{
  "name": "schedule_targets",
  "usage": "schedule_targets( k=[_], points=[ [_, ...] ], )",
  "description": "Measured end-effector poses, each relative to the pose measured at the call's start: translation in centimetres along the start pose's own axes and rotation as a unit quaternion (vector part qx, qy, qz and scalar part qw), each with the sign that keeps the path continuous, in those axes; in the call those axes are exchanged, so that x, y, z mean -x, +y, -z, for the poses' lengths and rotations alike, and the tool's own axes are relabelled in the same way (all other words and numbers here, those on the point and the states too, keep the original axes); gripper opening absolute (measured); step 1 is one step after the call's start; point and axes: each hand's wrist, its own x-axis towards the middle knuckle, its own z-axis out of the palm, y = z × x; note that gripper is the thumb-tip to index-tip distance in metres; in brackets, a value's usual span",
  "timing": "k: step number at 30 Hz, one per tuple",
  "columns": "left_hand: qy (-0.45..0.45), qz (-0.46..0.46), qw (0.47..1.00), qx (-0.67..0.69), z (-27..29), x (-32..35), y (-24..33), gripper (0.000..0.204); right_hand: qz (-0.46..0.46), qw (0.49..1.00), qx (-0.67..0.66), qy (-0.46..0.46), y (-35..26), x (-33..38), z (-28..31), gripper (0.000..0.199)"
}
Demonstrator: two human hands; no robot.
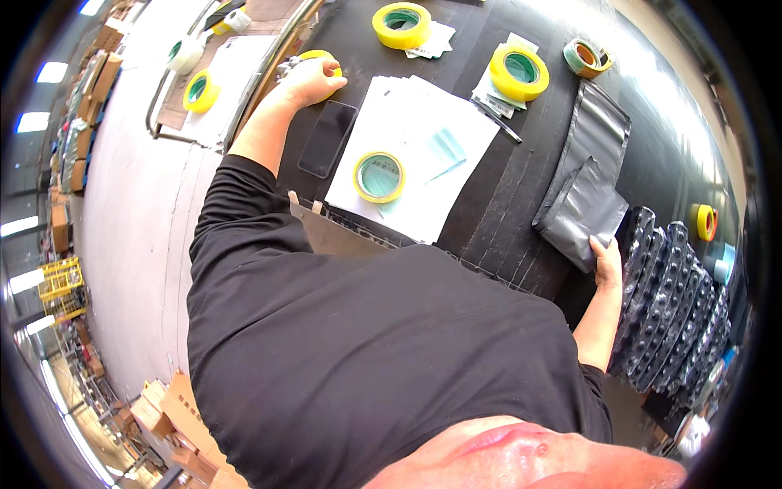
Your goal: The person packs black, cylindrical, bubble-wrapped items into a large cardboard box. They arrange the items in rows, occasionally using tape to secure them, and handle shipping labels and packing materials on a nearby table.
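My left hand [313, 83] is at the table's far left edge, fingers closed on a tape dispenser [287, 65]. Its yellow roll shows partly behind the hand; the grip itself is mostly hidden. On the right, my right hand [607, 262] pinches the near end of a dark grey plastic mailing bag [588, 167]. The bag lies lengthwise on the black table, its near part folded over. Below my left hand rests a black phone [327, 138]. Beside it, a stack of white paper sheets [407, 106] carries a yellow tape roll [379, 177] and a pale blue-green slip [445, 153].
Two yellow tape rolls, one far [401, 26] and one right of it [519, 72], sit on small labels. A pen [496, 120] lies by the papers. Brown-and-green tape rolls [586, 59] stand beyond the bag. Dark bubble-textured packaging [672, 301] hangs at the right edge.
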Motion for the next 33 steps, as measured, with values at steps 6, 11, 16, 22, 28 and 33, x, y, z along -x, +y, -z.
schedule_targets(
  k=[6, 11, 16, 22, 28, 33],
  points=[
    [0.025, -0.051, 0.989, 0.137, -6.1, -3.8, -1.7, 0.047, 0.001, 0.993, -0.028, 0.114, 1.3, -0.1, -0.4, 0.043],
    [0.018, -0.054, 0.987, 0.150, -8.0, -2.9, 0.7, 0.042, 0.063, 0.984, -0.091, 0.138, 2.4, -0.5, -1.0, 0.049],
    [-0.006, -0.044, 0.988, 0.150, -6.5, -0.3, 1.6, 0.040, 0.130, 0.966, -0.215, 0.058, -0.8, 4.6, -1.4, 0.061],
    [0.008, -0.153, 0.975, 0.163, -6.7, 0.9, 2.8, 0.038, 0.182, 0.963, 0.141, -0.137, 0.2, 10.9, 0.6, 0.042],
    [0.007, -0.174, 0.981, 0.090, -5.2, -0.2, 7.1, 0.042, 0.208, 0.808, 0.550, -0.019, 0.7, 15.5, -0.3, 0.047],
    [0.090, -0.141, 0.986, -0.003, -5.3, -4.3, 6.2, 0.039, 0.278, 0.859, 0.418, 0.098, 0.1, 13.8, 0.4, 0.038]
  ],
)
